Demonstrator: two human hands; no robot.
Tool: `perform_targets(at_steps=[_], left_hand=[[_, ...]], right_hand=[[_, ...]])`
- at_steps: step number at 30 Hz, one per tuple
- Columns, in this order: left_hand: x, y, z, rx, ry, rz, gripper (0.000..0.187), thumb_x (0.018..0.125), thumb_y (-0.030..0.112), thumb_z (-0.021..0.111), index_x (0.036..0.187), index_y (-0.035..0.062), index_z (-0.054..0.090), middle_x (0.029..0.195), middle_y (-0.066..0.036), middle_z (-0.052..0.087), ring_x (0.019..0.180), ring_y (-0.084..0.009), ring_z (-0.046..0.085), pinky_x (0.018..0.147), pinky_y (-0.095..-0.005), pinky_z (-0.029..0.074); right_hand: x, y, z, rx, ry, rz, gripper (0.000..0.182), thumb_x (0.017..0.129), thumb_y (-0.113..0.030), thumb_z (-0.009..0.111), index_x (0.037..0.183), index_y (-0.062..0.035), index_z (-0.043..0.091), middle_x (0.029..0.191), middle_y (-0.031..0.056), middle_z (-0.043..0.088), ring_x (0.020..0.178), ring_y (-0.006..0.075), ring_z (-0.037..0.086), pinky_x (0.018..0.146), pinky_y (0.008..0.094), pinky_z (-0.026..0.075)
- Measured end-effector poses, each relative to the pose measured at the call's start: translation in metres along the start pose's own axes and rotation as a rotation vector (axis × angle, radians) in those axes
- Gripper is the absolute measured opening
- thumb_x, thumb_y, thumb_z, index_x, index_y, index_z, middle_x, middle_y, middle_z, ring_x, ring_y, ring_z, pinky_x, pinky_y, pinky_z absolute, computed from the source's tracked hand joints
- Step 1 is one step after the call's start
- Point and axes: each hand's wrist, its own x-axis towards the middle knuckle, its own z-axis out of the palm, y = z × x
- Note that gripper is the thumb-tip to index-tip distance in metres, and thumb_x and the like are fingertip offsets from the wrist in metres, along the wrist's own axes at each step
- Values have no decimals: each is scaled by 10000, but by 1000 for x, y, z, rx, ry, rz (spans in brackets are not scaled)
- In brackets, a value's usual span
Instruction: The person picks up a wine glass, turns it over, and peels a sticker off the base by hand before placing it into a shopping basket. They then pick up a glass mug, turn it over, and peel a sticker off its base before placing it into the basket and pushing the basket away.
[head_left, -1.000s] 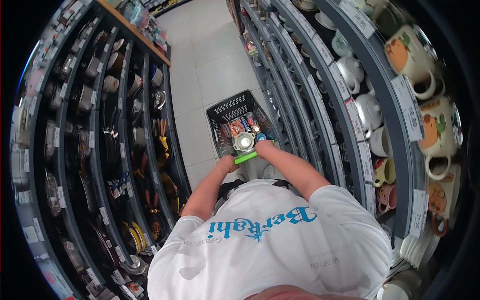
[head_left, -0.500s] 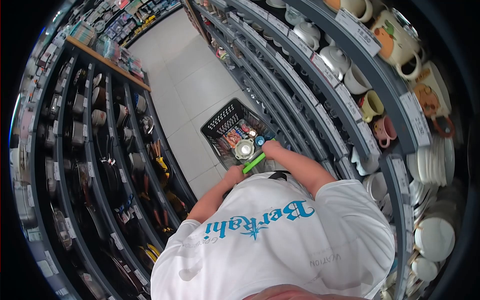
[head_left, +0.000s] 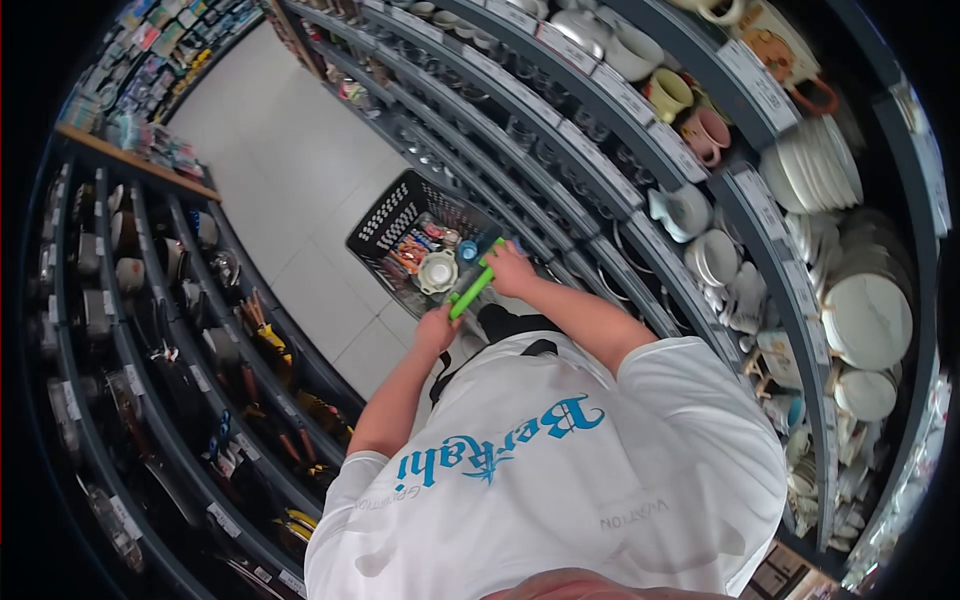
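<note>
A black basket [head_left: 385,212] on a cart stands in front of my body, tilted in the view. Its bright green handle [head_left: 472,291] runs between my two hands. My left hand [head_left: 436,328] is closed round the handle's lower left end. Near the upper right end, my right hand [head_left: 511,268] is wrapped on the same handle. Inside the basket lie a pale scalloped dish [head_left: 438,271], a blue round item [head_left: 467,250] and several small colourful packages [head_left: 410,252].
Shelves with pans and utensils [head_left: 220,350] line the left side. On the right, shelves hold mugs [head_left: 706,133], stacked plates [head_left: 812,172] and bowls [head_left: 712,257]. A tiled floor [head_left: 290,190] stretches ahead between them, with a wooden-edged display [head_left: 135,160] at upper left.
The basket and both hands have shifted left and slightly up in the view. The handle is more steeply angled, and more of the right-hand crockery shelves shows. Both hands still hold the handle.
</note>
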Motion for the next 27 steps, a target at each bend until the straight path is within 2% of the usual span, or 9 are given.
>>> perform_targets(at_steps=[2, 4, 6, 8, 11, 18, 21, 24, 27], left_hand=[[-2, 2, 4, 8, -53, 2, 444, 866, 429, 619, 1154, 92, 592, 939, -206, 672, 892, -396, 642, 780, -493, 513], [-3, 7, 0, 31, -87, 8, 437, 861, 396, 620, 1175, 94, 586, 979, -202, 666, 920, -379, 640, 810, -480, 514], [-7, 14, -3, 57, -155, -5, 416, 857, 352, 621, 1179, 91, 583, 997, -209, 664, 949, -368, 636, 819, -475, 513], [-10, 22, -3, 81, -204, -4, 441, 844, 329, 630, 1216, 97, 576, 1010, -207, 668, 960, -360, 638, 831, -469, 514], [-15, 19, 4, 71, -131, 46, 407, 824, 326, 634, 1155, 92, 597, 944, -215, 678, 908, -389, 645, 815, -485, 513], [-19, 28, 12, 124, -214, 64, 380, 791, 295, 637, 1101, 76, 630, 943, -210, 682, 905, -374, 653, 817, -475, 523], [-24, 34, 14, 155, -252, 57, 359, 769, 261, 629, 1072, 69, 639, 927, -212, 682, 891, -373, 656, 809, -472, 526], [-31, 41, 17, 187, -284, 63, 369, 737, 228, 638, 1063, 56, 640, 920, -209, 684, 881, -370, 658, 801, -464, 530], [-33, 54, 22, 215, -322, 45, 378, 716, 222, 644, 1052, 48, 639, 935, -211, 682, 894, -369, 655, 814, -463, 526]], right_hand=[[-5, 5, 5, 30, 44, 2, 367, 691, -100, 675, 1055, -76, 636, 1164, 152, 542, 1218, 391, 431, 971, 454, 455], [-8, 5, 4, 40, -85, 74, 392, 678, -122, 690, 1066, -84, 646, 1166, 155, 541, 1215, 390, 437, 975, 459, 453], [-13, 6, 3, 7, -75, 78, 405, 675, -131, 693, 1077, -101, 657, 1156, 160, 545, 1177, 384, 461, 966, 460, 459], [-18, 11, 8, 1, -156, 99, 404, 681, -135, 694, 1084, -115, 664, 1157, 164, 548, 1170, 380, 467, 962, 464, 464], [-25, 9, 9, -53, -205, 128, 379, 706, -129, 683, 1084, -120, 672, 1170, 168, 562, 1147, 380, 508, 920, 460, 500], [-39, 15, -2, -159, -391, 63, 331, 744, -130, 658, 1074, -124, 684, 1102, 140, 619, 1112, 361, 562, 895, 447, 519], [-40, 26, 15, -155, -383, 35, 317, 740, -131, 660, 1055, -124, 689, 1119, 128, 629, 1120, 341, 565, 899, 444, 517], [-54, 27, 3, -95, -354, 46, 312, 736, -128, 660, 1046, -136, 690, 1135, 120, 635, 1116, 335, 572, 896, 440, 520], [-59, 42, 5, -48, -353, 26, 292, 712, -121, 655, 1000, -118, 701, 1074, 141, 659, 1030, 342, 624, 866, 450, 530]])
